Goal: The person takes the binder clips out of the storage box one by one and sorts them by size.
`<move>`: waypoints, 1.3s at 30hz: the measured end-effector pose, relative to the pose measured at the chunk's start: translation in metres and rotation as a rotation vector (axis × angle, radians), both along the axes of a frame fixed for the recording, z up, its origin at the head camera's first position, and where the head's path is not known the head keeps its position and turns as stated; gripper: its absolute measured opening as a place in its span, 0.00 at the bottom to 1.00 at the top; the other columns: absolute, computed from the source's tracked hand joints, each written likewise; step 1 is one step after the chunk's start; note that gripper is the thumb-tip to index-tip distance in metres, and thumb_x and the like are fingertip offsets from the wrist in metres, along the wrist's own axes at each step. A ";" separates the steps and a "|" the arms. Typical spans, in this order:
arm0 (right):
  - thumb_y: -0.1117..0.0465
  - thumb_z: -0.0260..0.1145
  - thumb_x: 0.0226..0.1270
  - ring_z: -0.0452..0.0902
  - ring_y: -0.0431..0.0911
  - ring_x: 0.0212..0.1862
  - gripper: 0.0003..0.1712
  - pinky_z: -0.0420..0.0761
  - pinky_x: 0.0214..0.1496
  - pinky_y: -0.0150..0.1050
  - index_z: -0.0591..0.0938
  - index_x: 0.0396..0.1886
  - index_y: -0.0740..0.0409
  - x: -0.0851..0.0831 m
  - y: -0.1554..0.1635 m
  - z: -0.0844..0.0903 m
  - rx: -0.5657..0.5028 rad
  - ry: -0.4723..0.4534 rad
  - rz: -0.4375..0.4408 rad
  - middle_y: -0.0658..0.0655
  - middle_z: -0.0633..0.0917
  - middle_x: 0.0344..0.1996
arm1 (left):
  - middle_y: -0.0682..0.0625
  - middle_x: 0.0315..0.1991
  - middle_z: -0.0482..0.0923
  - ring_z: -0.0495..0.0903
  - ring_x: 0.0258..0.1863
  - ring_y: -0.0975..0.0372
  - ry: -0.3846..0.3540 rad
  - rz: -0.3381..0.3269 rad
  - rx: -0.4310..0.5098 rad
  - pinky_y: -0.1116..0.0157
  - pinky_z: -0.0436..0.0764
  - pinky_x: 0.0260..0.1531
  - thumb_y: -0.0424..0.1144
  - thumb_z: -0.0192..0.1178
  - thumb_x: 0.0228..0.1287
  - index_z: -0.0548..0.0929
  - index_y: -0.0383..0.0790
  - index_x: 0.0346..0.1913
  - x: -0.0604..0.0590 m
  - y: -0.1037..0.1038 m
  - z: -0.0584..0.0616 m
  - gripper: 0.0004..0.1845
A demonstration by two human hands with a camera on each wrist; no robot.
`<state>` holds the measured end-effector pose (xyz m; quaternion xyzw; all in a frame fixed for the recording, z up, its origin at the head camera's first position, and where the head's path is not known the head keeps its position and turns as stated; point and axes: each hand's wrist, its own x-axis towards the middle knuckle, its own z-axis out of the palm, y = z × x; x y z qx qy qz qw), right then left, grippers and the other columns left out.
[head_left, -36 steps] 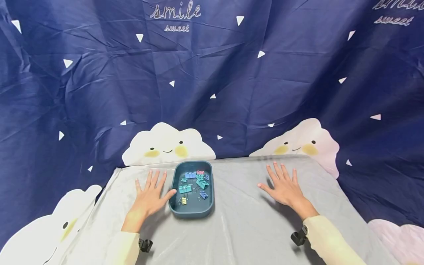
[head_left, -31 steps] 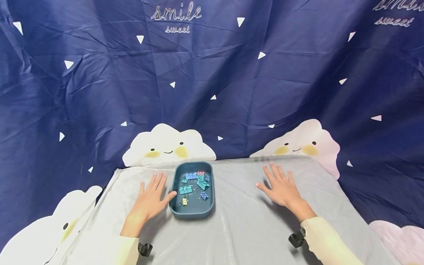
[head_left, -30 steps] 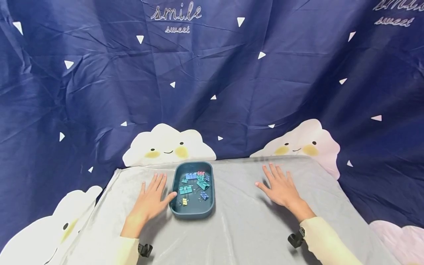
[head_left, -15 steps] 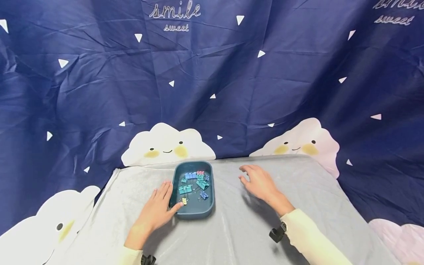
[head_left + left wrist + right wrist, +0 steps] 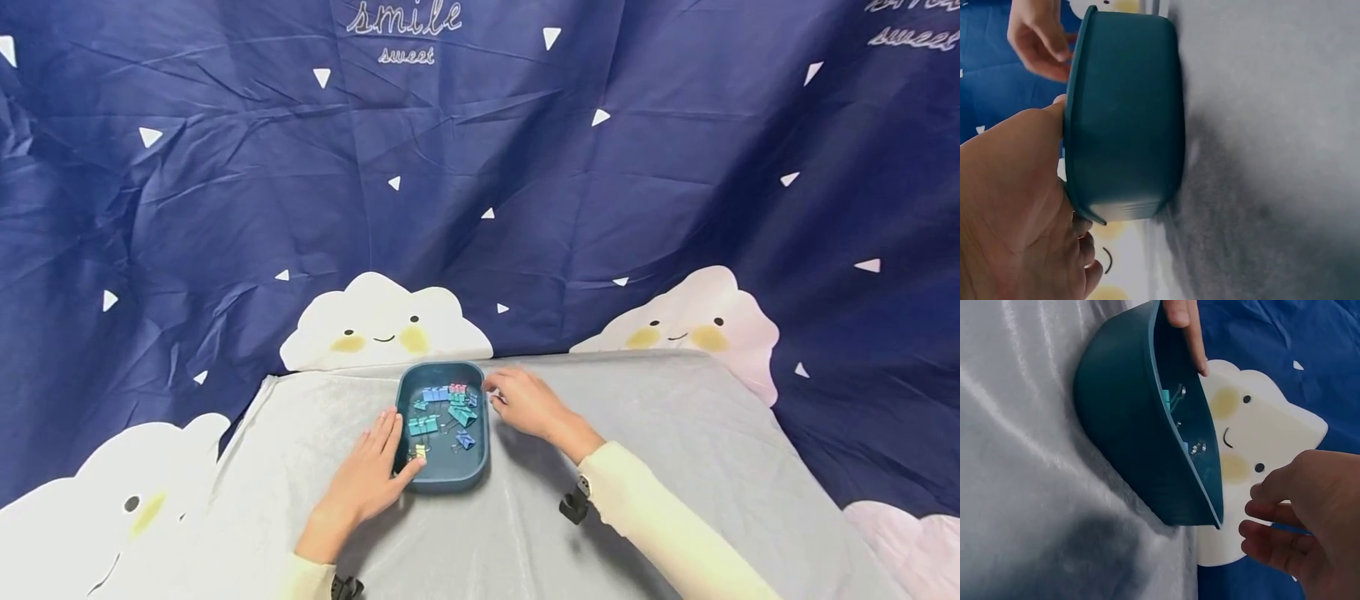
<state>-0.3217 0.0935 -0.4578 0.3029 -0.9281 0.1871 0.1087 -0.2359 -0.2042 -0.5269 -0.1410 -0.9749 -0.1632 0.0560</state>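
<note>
Resting on the grey-covered desk (image 5: 660, 433), toward its far edge and left of centre: a dark teal tray (image 5: 442, 479), oblong with rounded corners. Long axis running from the near edge away toward the backdrop (image 5: 525, 167), short ends facing near and far, open side up, sitting flat on the cloth. Holding a loose scatter of small binder clips (image 5: 442, 408), mostly teal and blue, with a pink one at the far end and a yellow one near the front; lying at mixed angles, none lined up with the tray.

Lying along the tray's left wall, the left hand (image 5: 367, 483): fingers straight and together, pointing away along the long axis, thumb tip touching the near-left corner of the rim. Seen from the left wrist view as palm and thumb pressed against the rim, nothing gripped.

Hovering at the far-right corner of the tray, the right hand (image 5: 525, 402): fingers loosely curled, tips just beside the rim, holding nothing. Shown from the right wrist view as relaxed, bent fingers (image 5: 1272, 512) close to the rim (image 5: 1204, 481), not touching it.
</note>
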 end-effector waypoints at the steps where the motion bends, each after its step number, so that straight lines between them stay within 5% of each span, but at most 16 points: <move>1: 0.65 0.70 0.71 0.87 0.50 0.53 0.10 0.87 0.59 0.50 0.89 0.50 0.55 -0.002 -0.004 -0.001 0.016 0.000 0.014 0.54 0.91 0.50 | 0.37 0.87 0.47 0.48 0.87 0.45 -0.002 0.000 0.004 0.42 0.56 0.84 0.63 0.53 0.80 0.53 0.30 0.85 0.000 0.000 0.000 0.49; 12: 0.71 0.68 0.72 0.86 0.51 0.52 0.13 0.86 0.58 0.49 0.89 0.52 0.61 -0.021 -0.037 -0.003 0.098 -0.098 0.166 0.56 0.90 0.48 | 0.36 0.87 0.48 0.49 0.87 0.44 0.011 0.009 0.012 0.43 0.57 0.84 0.63 0.53 0.80 0.55 0.29 0.84 0.000 0.000 -0.003 0.48; 24: 0.70 0.68 0.73 0.84 0.51 0.62 0.20 0.83 0.68 0.48 0.87 0.62 0.54 -0.037 -0.061 -0.019 0.300 -0.149 0.151 0.55 0.87 0.58 | 0.36 0.87 0.48 0.49 0.87 0.44 -0.004 0.011 0.024 0.42 0.56 0.84 0.63 0.53 0.80 0.54 0.29 0.84 0.001 0.001 0.001 0.48; 32: 0.69 0.67 0.75 0.75 0.53 0.76 0.29 0.76 0.78 0.49 0.81 0.72 0.48 -0.036 -0.068 -0.030 0.401 -0.159 0.142 0.56 0.80 0.73 | 0.36 0.87 0.48 0.49 0.87 0.44 -0.002 0.010 0.025 0.42 0.56 0.84 0.61 0.54 0.80 0.54 0.28 0.84 0.000 0.001 0.000 0.48; 39: 0.73 0.69 0.71 0.85 0.47 0.55 0.15 0.86 0.60 0.42 0.85 0.51 0.52 -0.035 -0.067 -0.034 0.387 -0.091 0.163 0.51 0.87 0.51 | 0.37 0.87 0.47 0.48 0.87 0.45 -0.014 0.011 0.025 0.43 0.56 0.85 0.64 0.51 0.80 0.52 0.30 0.85 -0.001 0.001 -0.003 0.49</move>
